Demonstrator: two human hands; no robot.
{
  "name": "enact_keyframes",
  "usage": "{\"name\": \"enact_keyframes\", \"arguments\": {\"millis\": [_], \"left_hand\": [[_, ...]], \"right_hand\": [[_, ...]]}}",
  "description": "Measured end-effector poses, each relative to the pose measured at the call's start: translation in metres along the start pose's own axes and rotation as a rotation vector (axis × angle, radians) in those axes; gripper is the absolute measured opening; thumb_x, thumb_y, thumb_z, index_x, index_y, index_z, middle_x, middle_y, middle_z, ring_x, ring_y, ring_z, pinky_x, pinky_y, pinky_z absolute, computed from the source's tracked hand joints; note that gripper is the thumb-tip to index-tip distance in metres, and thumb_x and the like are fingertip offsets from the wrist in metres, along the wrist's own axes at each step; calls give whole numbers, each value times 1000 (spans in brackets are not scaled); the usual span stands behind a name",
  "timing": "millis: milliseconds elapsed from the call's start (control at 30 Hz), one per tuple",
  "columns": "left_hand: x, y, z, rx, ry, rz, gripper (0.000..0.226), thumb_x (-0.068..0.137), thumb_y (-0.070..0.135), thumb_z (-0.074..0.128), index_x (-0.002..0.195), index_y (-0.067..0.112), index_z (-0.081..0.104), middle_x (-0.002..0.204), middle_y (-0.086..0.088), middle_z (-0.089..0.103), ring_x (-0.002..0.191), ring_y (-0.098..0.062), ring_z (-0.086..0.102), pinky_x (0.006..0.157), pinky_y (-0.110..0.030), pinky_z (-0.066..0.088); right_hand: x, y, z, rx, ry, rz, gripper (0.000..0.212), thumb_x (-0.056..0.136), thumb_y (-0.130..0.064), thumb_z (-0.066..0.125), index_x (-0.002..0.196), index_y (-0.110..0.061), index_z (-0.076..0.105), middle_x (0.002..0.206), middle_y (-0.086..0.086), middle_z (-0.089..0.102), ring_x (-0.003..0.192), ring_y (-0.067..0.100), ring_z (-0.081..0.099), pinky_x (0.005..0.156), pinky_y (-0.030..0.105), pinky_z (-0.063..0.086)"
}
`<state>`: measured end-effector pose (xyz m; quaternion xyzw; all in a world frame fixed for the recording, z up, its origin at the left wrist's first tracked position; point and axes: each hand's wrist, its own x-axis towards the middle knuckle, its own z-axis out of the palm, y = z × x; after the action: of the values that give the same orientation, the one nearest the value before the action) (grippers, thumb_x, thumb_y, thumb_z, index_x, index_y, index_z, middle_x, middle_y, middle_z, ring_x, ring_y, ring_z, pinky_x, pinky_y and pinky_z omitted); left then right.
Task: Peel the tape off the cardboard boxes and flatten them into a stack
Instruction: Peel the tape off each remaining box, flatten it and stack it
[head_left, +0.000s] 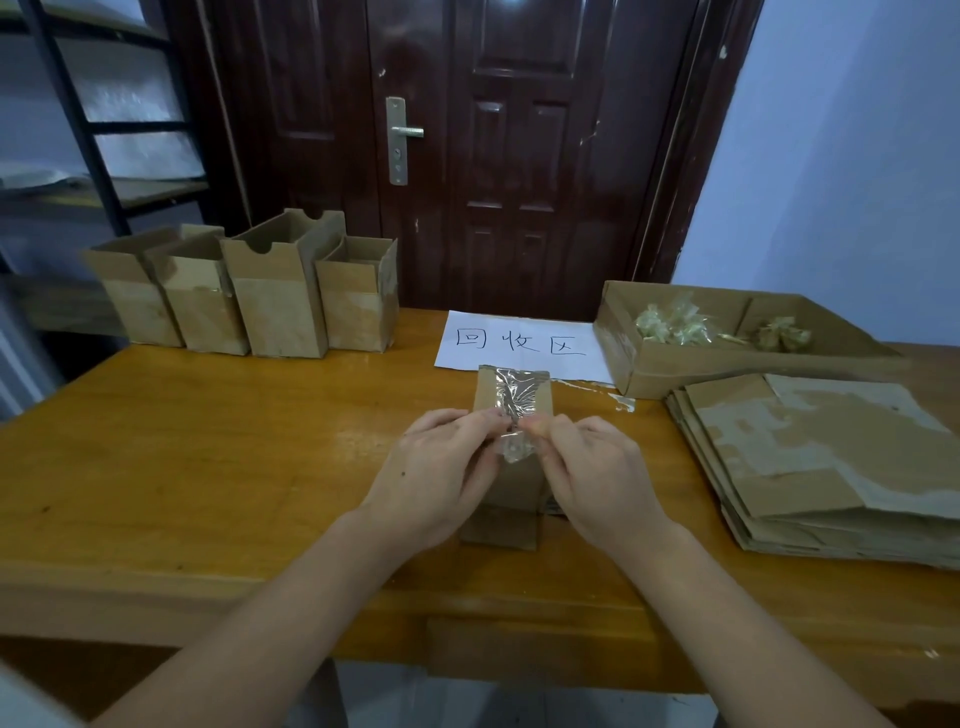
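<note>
On table (208, 441), both hands' fingers (483, 423) pinch tape (511, 447) atop box (511, 395).

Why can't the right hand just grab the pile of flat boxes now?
It probably could: the pile lies right beside the right hand with bare table between. But its fingers are busy pinching the tape on the box.

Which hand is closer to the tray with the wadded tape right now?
Right. The right hand pinches tape at the box, on the side toward the tray at the table's far right; the left hand is farther.
</note>
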<state>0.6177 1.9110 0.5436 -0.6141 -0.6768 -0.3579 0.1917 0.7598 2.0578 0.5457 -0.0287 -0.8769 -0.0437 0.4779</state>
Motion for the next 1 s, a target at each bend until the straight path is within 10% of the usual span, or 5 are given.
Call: {"name": "enact_keyframes", "arguments": {"millis": [200,567,833,1000], "left_hand": [[-1,0,4,-108,5,-165,41,105,61,32,130,45,60,117,34,60,116,8,45,88,-9,30],[9,9,8,36,147,-115,28,104,39,48,108,25,72,84,11,75,76,-9,61,74,-10,33],[8,8,4,-53,61,-239,44,103,54,38,122,35,73,105,15,75,102,-18,64,79,-11,34],[14,11,3,-116,94,-291,15,93,36,71,107,35,77,93,21,76,88,-5,68,80,-18,49]], "right_hand": [[-3,2,0,-29,-6,-27,22,101,-19,56,101,-7,75,92,-1,77,61,18,66,53,32,51],[6,2,-19,168,-226,140,31,101,-38,56,128,-26,66,100,-14,75,80,3,68,62,27,54],[6,7,-6,86,-50,-5,20,100,-17,68,118,-14,76,103,-3,78,85,9,74,57,28,57],[3,9,-11,249,-157,117,28,103,-31,61,128,-22,71,126,-10,71,108,3,68,80,27,60]]}}
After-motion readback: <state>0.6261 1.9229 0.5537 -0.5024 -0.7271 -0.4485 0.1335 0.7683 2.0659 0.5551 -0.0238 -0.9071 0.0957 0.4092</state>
